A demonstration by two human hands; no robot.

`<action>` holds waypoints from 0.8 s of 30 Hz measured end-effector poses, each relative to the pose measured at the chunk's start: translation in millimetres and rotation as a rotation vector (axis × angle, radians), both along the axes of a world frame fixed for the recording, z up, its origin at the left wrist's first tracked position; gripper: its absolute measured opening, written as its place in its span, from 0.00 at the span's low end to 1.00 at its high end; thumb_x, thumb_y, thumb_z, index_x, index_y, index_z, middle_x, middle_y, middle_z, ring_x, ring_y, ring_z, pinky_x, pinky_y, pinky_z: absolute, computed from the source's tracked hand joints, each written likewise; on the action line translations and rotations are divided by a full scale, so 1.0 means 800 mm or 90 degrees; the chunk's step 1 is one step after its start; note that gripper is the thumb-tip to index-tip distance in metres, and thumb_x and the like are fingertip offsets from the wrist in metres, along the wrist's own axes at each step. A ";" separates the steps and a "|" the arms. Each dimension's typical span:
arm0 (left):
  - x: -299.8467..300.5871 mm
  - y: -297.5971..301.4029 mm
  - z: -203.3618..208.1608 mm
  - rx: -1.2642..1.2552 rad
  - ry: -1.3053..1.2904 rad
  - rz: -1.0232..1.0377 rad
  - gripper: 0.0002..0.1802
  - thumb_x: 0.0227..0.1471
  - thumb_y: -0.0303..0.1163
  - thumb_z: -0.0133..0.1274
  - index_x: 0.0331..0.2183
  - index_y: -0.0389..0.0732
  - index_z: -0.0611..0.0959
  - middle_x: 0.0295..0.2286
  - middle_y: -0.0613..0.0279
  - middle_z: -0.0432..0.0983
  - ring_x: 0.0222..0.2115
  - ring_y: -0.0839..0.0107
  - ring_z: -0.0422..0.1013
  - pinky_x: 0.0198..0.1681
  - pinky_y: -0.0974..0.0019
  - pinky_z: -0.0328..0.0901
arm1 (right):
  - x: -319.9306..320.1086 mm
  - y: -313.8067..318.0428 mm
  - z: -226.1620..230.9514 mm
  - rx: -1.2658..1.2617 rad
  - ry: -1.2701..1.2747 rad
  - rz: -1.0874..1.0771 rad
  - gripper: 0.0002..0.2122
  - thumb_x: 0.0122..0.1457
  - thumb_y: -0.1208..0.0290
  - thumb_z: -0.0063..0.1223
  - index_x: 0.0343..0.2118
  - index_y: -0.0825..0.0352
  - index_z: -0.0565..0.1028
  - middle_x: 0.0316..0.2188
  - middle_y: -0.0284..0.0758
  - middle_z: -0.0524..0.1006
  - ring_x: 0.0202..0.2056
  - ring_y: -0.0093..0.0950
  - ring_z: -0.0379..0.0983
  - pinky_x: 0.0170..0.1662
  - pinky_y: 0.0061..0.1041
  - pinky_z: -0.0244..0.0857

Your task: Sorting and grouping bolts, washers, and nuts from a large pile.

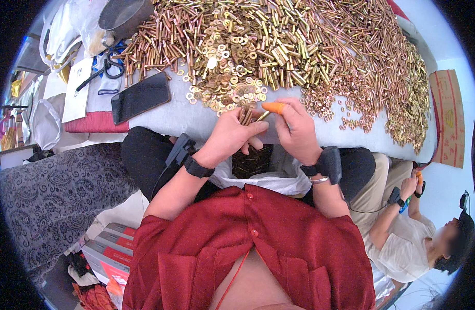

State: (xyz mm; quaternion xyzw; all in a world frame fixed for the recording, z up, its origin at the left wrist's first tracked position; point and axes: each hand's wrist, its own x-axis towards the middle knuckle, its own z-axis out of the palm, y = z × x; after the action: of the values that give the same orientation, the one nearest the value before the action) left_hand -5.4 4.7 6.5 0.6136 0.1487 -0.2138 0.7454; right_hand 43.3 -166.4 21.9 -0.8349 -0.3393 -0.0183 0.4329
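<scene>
My left hand [232,132] is closed round a small bunch of copper-coloured bolts [244,114], their ends pointing up past the fingers. In my right hand [298,133], orange finger covers [274,107] wrap the fingertips. A short brass-coloured metal sleeve [264,115] is pinched there and meets my left thumb; whether a bolt sits inside it is too small to tell. Just beyond both hands lies a heap of gold-coloured washers [227,85]. Below them, between my knees, a white sack [232,178] hangs open with dark metal pieces [252,161] inside.
Piles of bolts [170,39], sleeves [294,59] and small nuts [320,101] cover the grey-topped table [196,116]. A phone [141,97], scissors [113,64] and a metal pan [125,18] lie at left. A co-worker [408,243] sits at right, near a cardboard sheet [448,119].
</scene>
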 end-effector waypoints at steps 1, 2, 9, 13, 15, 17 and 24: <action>0.000 -0.001 0.000 -0.010 -0.011 0.036 0.15 0.52 0.35 0.57 0.38 0.35 0.75 0.25 0.60 0.77 0.16 0.76 0.73 0.11 0.78 0.61 | 0.002 0.003 -0.001 0.000 -0.001 0.001 0.13 0.50 0.83 0.49 0.39 0.67 0.76 0.34 0.41 0.71 0.35 0.36 0.71 0.38 0.29 0.67; 0.000 -0.001 0.000 -0.020 -0.023 0.073 0.15 0.53 0.35 0.56 0.38 0.36 0.75 0.26 0.59 0.77 0.17 0.75 0.74 0.11 0.78 0.61 | 0.005 0.007 -0.005 0.049 0.068 -0.028 0.11 0.51 0.81 0.51 0.39 0.67 0.75 0.32 0.40 0.71 0.34 0.37 0.71 0.37 0.30 0.67; 0.002 0.009 -0.009 -0.121 -0.014 0.103 0.16 0.55 0.35 0.54 0.41 0.34 0.73 0.28 0.56 0.77 0.19 0.74 0.75 0.12 0.77 0.62 | 0.043 0.023 -0.045 -0.118 -0.155 -0.148 0.06 0.51 0.73 0.57 0.33 0.65 0.75 0.28 0.39 0.71 0.31 0.39 0.70 0.33 0.33 0.65; 0.004 0.009 -0.007 -0.154 -0.037 0.146 0.16 0.56 0.36 0.52 0.41 0.36 0.73 0.30 0.54 0.78 0.21 0.73 0.75 0.12 0.76 0.62 | 0.046 0.020 -0.052 -0.105 -0.222 -0.152 0.06 0.49 0.76 0.56 0.31 0.66 0.74 0.27 0.38 0.70 0.30 0.39 0.69 0.32 0.33 0.65; 0.005 0.006 -0.007 -0.175 -0.036 0.153 0.16 0.56 0.36 0.52 0.42 0.35 0.73 0.31 0.53 0.78 0.22 0.72 0.76 0.13 0.76 0.64 | 0.035 0.016 -0.053 -0.037 -0.136 -0.186 0.05 0.50 0.76 0.56 0.31 0.66 0.74 0.27 0.37 0.72 0.29 0.35 0.70 0.31 0.31 0.66; 0.006 0.001 -0.006 -0.180 -0.036 0.160 0.16 0.56 0.35 0.52 0.42 0.34 0.73 0.32 0.52 0.77 0.23 0.70 0.76 0.14 0.76 0.67 | 0.019 0.014 -0.050 0.032 -0.050 -0.221 0.05 0.50 0.77 0.55 0.32 0.67 0.74 0.27 0.37 0.73 0.28 0.32 0.71 0.31 0.28 0.66; 0.003 -0.006 -0.013 -0.104 -0.066 0.081 0.12 0.56 0.30 0.50 0.40 0.33 0.72 0.29 0.58 0.75 0.23 0.72 0.75 0.15 0.75 0.70 | -0.020 0.023 -0.036 0.157 0.118 -0.210 0.07 0.52 0.76 0.56 0.35 0.68 0.74 0.29 0.39 0.78 0.27 0.27 0.75 0.31 0.26 0.68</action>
State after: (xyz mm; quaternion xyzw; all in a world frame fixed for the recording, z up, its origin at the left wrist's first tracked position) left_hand -2.7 0.0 -4.1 0.5504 0.1307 -0.1449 0.8118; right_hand 27.4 -148.2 -7.2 -0.8179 -0.1521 -0.0534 0.5523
